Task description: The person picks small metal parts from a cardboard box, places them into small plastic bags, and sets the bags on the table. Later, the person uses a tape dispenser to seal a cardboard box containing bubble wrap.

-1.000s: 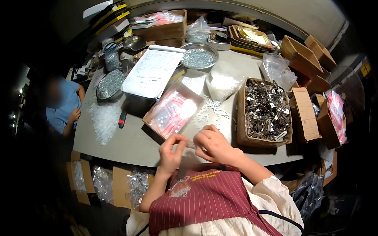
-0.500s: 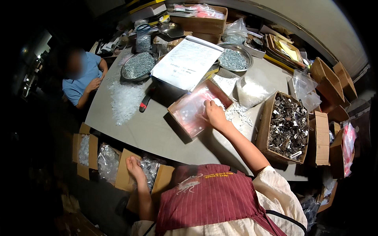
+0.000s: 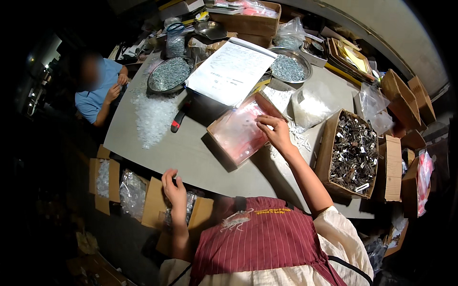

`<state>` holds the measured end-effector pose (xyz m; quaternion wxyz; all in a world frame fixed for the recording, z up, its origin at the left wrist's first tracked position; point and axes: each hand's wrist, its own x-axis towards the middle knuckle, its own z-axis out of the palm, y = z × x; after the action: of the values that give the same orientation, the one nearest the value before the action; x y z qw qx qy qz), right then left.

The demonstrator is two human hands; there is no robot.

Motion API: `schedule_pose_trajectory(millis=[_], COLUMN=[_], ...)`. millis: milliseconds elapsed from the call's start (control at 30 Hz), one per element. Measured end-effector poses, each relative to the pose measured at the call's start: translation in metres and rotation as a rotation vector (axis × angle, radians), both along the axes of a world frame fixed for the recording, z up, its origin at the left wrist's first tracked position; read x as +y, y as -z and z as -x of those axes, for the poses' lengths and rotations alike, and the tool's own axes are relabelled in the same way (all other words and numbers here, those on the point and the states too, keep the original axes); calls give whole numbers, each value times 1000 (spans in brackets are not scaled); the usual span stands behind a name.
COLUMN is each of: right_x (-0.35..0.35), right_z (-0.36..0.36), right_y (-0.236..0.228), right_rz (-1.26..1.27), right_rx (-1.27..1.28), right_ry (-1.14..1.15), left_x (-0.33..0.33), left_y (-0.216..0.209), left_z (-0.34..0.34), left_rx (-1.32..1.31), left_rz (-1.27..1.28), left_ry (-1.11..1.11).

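Note:
My right hand is over the right side of a shallow cardboard box on the table. Its thumb and fingers are pinched together; whatever sits between them, if anything, is too small to make out. Clear plastic bags with reddish parts lie flat in that box. At the table's near edge my left hand hovers, fingers apart and lightly curled, with nothing in it. Below it, an opened carton holds clear plastic packs. White plug-like pieces lie just right of the shallow box, beside a bag of white pieces.
A deep box of dark metal parts stands at the right. Round trays of screws flank a written sheet. Clear small pieces and a red-black-handled tool lie left. A person in blue sits far left.
My left hand has risen from over the carton to the table's edge, its fingers spreading. My right hand has shifted right and slightly back, from inside the shallow box toward its right side.

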<state>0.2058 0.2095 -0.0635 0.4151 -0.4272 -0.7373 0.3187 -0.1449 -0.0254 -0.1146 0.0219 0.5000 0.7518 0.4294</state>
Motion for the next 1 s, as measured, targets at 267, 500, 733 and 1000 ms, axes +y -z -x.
schedule_pose_trajectory(millis=[267, 500, 733, 1000], right_x=[-43, -81, -90, -116], right_z=[-16, -25, -36, -53], right_y=[-41, -65, -58, -36], right_rz=[485, 691, 718, 696], right_rx=[585, 806, 832, 551], right_ry=[-134, -170, -155, -182], left_x=[83, 119, 138, 125], left_y=[-85, -112, -86, -94], left_z=[-97, -167, -169, -182], left_rx=[-327, -1380, -1358, -1001], left_rz=[-33, 338, 234, 10], left_ry=[424, 725, 753, 639])
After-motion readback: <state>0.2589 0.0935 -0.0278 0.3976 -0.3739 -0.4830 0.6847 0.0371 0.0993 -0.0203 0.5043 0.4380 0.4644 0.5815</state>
